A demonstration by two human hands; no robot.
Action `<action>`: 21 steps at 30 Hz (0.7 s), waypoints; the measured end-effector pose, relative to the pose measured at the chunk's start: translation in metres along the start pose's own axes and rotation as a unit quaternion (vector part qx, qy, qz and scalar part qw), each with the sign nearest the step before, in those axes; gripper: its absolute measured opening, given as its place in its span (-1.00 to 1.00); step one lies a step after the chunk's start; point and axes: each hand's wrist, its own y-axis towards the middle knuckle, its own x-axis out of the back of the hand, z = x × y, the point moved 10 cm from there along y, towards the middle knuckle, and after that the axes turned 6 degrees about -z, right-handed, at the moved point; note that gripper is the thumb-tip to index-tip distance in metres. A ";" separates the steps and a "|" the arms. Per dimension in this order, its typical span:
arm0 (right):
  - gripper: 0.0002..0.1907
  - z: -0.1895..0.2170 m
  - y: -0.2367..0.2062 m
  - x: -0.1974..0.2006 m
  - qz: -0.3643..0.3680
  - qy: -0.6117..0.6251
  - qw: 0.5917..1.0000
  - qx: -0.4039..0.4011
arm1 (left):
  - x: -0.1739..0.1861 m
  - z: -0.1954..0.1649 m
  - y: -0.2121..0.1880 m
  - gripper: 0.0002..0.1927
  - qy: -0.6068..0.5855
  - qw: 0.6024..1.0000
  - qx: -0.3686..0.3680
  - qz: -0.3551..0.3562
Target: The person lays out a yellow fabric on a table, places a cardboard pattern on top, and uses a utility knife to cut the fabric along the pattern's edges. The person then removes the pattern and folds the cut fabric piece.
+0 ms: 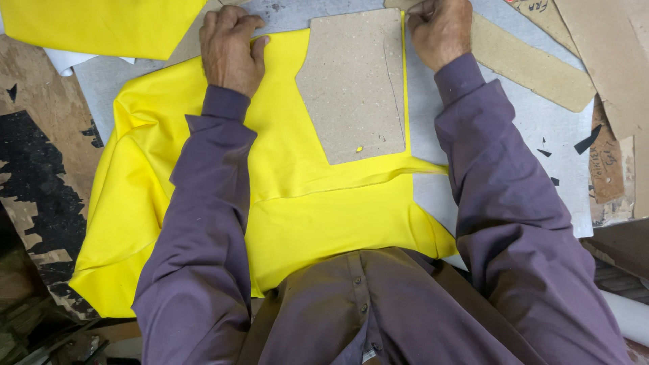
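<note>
The cardboard pattern is laid flat on the yellow fabric, between the two hands, its long axis running away from the body toward the far edge of the desk. Its far right corner is pinched by the closed grip of the right hand. The fabric is pressed down left of the pattern by the left hand, fingers curled, nothing being gripped. A long cardboard strip lies just right of the right hand.
</note>
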 end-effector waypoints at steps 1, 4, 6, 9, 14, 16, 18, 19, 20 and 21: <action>-0.77 0.015 -0.009 0.014 0.006 -0.003 1.000 0.029 | 0.008 -0.010 -0.004 -0.77 -0.016 1.000 0.003 0.012; -0.59 0.059 -0.055 0.035 0.151 -0.034 0.983 0.100 | 0.023 -0.046 -0.040 -0.64 -0.083 0.986 0.024 0.140; -0.38 0.099 -0.111 0.044 0.262 -0.034 0.940 0.216 | 0.034 -0.096 -0.076 -0.50 -0.160 0.959 -0.050 0.226; -0.46 0.113 -0.173 0.054 0.315 -0.027 0.928 0.196 | 0.052 -0.129 -0.129 -0.43 -0.133 0.946 -0.063 0.290; -0.71 0.105 -0.208 0.085 0.162 -0.153 0.947 0.230 | 0.077 -0.118 -0.170 -0.47 0.038 0.977 -0.059 0.199; -0.72 0.104 -0.215 0.094 0.124 -0.147 0.949 0.249 | 0.082 -0.107 -0.182 -0.49 0.064 0.976 -0.069 0.196; -0.70 0.103 -0.221 0.099 0.107 -0.127 0.952 0.257 | 0.087 -0.099 -0.193 -0.49 0.088 0.975 -0.069 0.194; -0.67 0.103 -0.224 0.100 0.105 -0.115 0.954 0.256 | 0.087 -0.097 -0.194 -0.47 0.098 0.974 -0.069 0.191; -0.64 0.102 -0.227 0.101 0.108 -0.101 0.956 0.252 | 0.089 -0.097 -0.197 -0.45 0.106 0.974 -0.066 0.191; -0.64 0.099 -0.229 0.099 0.113 -0.113 0.958 0.240 | 0.091 -0.097 -0.199 -0.45 0.108 0.973 -0.058 0.196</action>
